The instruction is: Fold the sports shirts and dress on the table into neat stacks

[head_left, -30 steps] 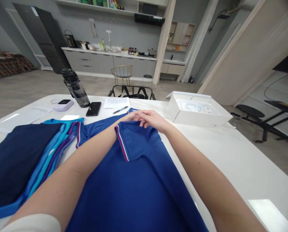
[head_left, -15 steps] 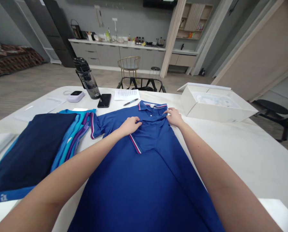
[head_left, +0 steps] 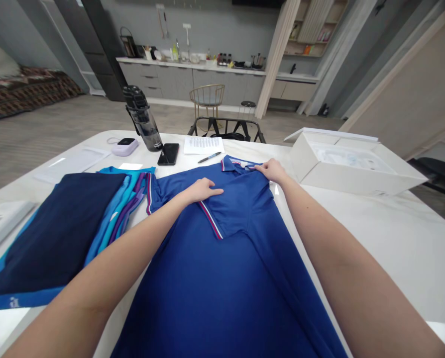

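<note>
A blue polo shirt point(head_left: 222, 278) lies spread on the white table point(head_left: 372, 223), its collar at the far end. One sleeve with a red and white striped cuff is folded inward over the chest; the other sleeve points left. My left hand point(head_left: 203, 191) rests on the chest cloth near the folded sleeve, its thumb apart from the other fingers. At the right side of the collar, my right hand point(head_left: 273, 170) pinches the shirt's edge between thumb and fingers.
Folded clothes point(head_left: 58, 233) are stacked at left. Beyond them are a lilac device point(head_left: 125, 146), a bottle point(head_left: 145, 122), a phone point(head_left: 168, 154), a paper point(head_left: 203, 145) and a pen point(head_left: 209, 157). An open white box point(head_left: 353, 164) stands at right.
My right hand has moved up to the collar's edge, and the chest cloth lies flatter there. My left hand's fingers have spread on the shirt. The view has shifted slightly.
</note>
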Motion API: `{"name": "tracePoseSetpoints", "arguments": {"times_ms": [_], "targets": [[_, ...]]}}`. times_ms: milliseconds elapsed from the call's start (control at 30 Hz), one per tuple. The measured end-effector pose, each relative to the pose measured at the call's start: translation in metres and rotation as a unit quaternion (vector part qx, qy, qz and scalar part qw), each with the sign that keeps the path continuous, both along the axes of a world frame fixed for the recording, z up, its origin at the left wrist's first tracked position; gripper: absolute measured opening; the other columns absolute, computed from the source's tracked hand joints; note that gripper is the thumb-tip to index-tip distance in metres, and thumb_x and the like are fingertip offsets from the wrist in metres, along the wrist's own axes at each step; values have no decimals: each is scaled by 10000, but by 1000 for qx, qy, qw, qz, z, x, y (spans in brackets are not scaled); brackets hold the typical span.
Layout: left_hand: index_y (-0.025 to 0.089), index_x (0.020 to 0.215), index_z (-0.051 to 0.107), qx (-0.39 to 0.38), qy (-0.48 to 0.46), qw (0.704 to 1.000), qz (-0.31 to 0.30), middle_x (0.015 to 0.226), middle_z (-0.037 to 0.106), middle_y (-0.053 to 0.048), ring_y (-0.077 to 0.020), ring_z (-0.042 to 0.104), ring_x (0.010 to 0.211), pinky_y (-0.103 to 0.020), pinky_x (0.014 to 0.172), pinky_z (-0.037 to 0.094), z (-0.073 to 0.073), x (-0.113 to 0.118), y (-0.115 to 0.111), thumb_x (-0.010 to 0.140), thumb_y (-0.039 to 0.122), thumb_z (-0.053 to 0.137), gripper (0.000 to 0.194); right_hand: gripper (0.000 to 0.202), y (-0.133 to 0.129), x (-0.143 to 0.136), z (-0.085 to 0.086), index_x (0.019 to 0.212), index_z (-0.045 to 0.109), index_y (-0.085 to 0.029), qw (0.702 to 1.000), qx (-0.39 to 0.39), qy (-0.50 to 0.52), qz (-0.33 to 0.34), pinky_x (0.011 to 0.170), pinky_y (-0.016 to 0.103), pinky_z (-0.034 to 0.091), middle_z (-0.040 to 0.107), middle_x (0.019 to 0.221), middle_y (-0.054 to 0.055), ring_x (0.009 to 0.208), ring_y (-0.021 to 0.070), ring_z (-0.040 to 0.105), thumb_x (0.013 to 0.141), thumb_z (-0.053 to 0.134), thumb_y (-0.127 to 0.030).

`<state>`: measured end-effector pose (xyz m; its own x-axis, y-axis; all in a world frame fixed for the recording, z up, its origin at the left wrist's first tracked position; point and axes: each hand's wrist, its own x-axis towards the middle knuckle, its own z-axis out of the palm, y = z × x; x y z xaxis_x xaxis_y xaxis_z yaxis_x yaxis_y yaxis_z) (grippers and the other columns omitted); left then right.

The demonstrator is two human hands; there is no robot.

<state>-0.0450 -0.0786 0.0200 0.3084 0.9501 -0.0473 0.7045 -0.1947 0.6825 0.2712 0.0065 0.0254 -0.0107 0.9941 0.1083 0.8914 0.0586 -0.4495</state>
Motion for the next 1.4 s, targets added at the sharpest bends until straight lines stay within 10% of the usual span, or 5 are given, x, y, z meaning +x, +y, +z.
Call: {"name": "tracePoseSetpoints", "arguments": {"times_ms": [300, 467, 567, 833, 1400], "targets": [[186, 874, 732, 84, -42, 995, 34, 816, 705, -39, -215, 646, 821, -299, 759, 473, 28, 7, 31, 907, 459, 594, 308, 534, 14, 13, 1, 877, 716, -166, 985, 121, -31, -118, 966, 451, 437, 594, 1144, 168, 1076, 302, 551, 987, 407, -587], [161, 1239, 647, 135, 143, 974, 113, 1195, 668, -146, -286, 632, 1102, -388, 948, 484, 5, 10, 21, 948, 310, 562, 338, 486, -13, -7, -19, 1145, 644, -185, 986, 68, -78, -132, 960, 578, 407, 554, 1272, 192, 1169, 369, 504, 992, 413, -584], [195, 1443, 496, 240, 179, 953, 40, 1423, 556, -135, -271, 532, 1299, -426, 1111, 394, -9, 19, -6, 1017, 337, 431, 453, 511, -35, -16, -29, 1346, 529, -182, 974, 123, -106, -157, 968, 577, 398, 479, 1416, 220, 1233, 376, 470, 1023, 350, -535], [269, 1543, 412, 185, 241, 952, -46, 1630, 342, -70, -310, 256, 1519, -547, 1243, 150, -41, 34, -38, 1010, 629, 262, 660, 593, -77, -28, -36, 1452, 502, -256, 988, 67, -133, 43, 1136, 598, 288, 465, 1537, 117, 1387, 318, 415, 1031, 255, -593], [234, 1519, 444, 202, 205, 956, -61, 1618, 364, -75, -289, 283, 1511, -570, 1238, 165, -41, 32, -37, 1043, 527, 274, 585, 658, -139, -57, -36, 1581, 326, -313, 989, -19, -143, 39, 1189, 642, 190, 259, 1662, 50, 1521, 323, 216, 1026, 163, -625]]}}
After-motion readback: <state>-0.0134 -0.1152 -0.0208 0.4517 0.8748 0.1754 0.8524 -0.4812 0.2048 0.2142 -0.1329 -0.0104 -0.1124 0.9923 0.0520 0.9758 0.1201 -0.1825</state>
